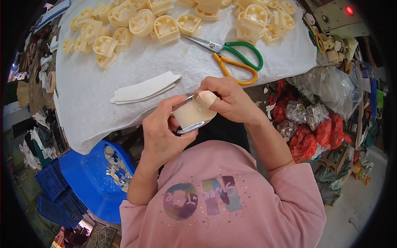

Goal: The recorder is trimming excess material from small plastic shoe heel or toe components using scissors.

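Observation:
My left hand [159, 128] grips a cream-coloured curved piece with shiny silver edges [188, 118], fingers and thumb on its sides. Above its right end, my right hand [231, 99] pinches a pale beige strip [206, 98] that curls up against the piece. Whether the strip is stuck to the piece or a part of it, I cannot tell. White paper-like strips [144, 88] lie stacked at the table's near edge, just beyond my left hand. Farther off rest scissors [221, 49] with one green and one orange handle, their blades apart.
Many hollow cream plastic parts [166, 28] are heaped along the far side of the white-covered table [82, 103]. Below left stands a blue tub [82, 173] holding silver-edged pieces. Red plastic bags [308, 140] and clear plastic wrap [331, 87] fill the floor at right.

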The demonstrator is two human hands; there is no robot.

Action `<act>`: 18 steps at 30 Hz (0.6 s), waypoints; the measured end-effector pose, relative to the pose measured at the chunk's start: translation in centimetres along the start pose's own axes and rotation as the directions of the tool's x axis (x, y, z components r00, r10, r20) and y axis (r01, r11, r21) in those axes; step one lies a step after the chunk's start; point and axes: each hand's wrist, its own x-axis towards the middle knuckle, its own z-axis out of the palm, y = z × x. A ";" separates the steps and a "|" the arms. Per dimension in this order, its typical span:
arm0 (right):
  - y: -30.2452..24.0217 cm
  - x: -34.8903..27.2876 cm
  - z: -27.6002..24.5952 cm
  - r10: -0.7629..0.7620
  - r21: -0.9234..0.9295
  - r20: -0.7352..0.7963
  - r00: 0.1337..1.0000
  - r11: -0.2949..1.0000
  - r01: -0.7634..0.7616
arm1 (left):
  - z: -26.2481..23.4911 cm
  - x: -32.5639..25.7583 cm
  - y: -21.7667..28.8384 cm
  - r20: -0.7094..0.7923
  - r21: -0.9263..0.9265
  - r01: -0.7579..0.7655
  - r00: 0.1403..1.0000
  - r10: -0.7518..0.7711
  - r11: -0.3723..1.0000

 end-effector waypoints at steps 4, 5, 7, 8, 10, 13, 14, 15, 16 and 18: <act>-0.4 0.1 1.8 -0.057 -0.063 -0.161 0.985 0.997 0.047 | 1.0 0.5 -0.1 -0.108 0.010 -0.024 0.994 0.025 1.000; -0.1 0.2 2.1 0.057 0.201 -0.242 0.969 0.979 -0.008 | 1.2 0.5 -0.1 -0.108 0.009 -0.026 0.994 0.027 1.000; 0.2 -0.2 1.8 0.125 0.302 -0.156 0.980 0.950 -0.074 | 1.4 0.2 -0.3 -0.150 0.064 -0.032 0.988 0.042 0.997; -0.1 -0.4 2.1 0.178 0.487 -0.139 0.974 0.869 -0.089 | 1.5 0.2 -0.2 -0.154 0.066 -0.030 0.987 0.039 0.997; -0.4 -0.8 2.5 0.227 0.650 -0.114 0.967 0.754 -0.100 | 1.9 0.1 0.2 -0.210 0.091 -0.070 0.974 0.088 0.993; -0.4 -0.8 3.0 0.092 0.356 -0.227 0.970 0.935 -0.006 | 3.2 0.2 0.5 -0.331 0.193 -0.116 0.927 0.176 0.974; -0.2 -0.7 3.3 -0.021 0.076 -0.325 0.945 0.996 0.048 | 3.4 0.2 0.4 -0.331 0.193 -0.119 0.927 0.179 0.974; 0.2 -0.6 3.7 -0.157 -0.214 -0.383 0.910 0.974 0.078 | 3.5 0.0 0.2 -0.330 0.203 -0.098 0.930 0.163 0.974; 0.4 -0.6 4.0 -0.149 -0.238 -0.404 0.903 0.970 0.054 | 3.7 -0.1 0.0 -0.330 0.213 -0.078 0.933 0.146 0.974; 0.2 -0.6 3.8 0.011 -0.021 -0.378 0.926 1.000 -0.020 | 3.8 0.2 -0.6 -0.352 0.234 -0.129 0.913 0.208 0.964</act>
